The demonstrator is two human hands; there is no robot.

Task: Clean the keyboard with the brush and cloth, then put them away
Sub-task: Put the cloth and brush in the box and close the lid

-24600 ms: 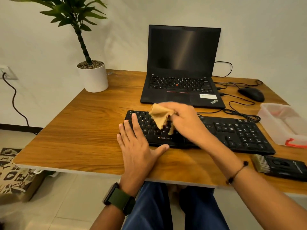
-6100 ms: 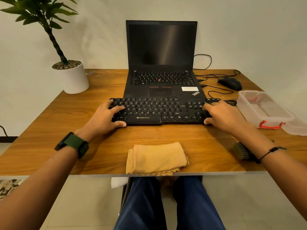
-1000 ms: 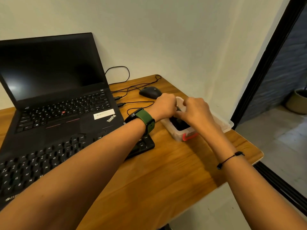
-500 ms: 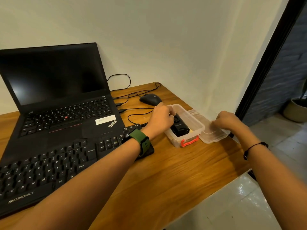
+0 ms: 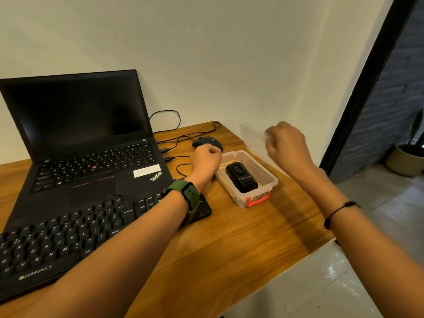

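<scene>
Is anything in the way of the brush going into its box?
No, nothing visible blocks it. The brush already lies inside the clear box, on top of the cloth, and the box has no lid on it. The left hand is at the box's far corner.

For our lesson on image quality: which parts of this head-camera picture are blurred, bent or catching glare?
Head view: the raised right hand is motion-blurred; the door frame leans from wide-angle distortion; the floor tiles catch glare; the brush in the box stays sharp.
</scene>
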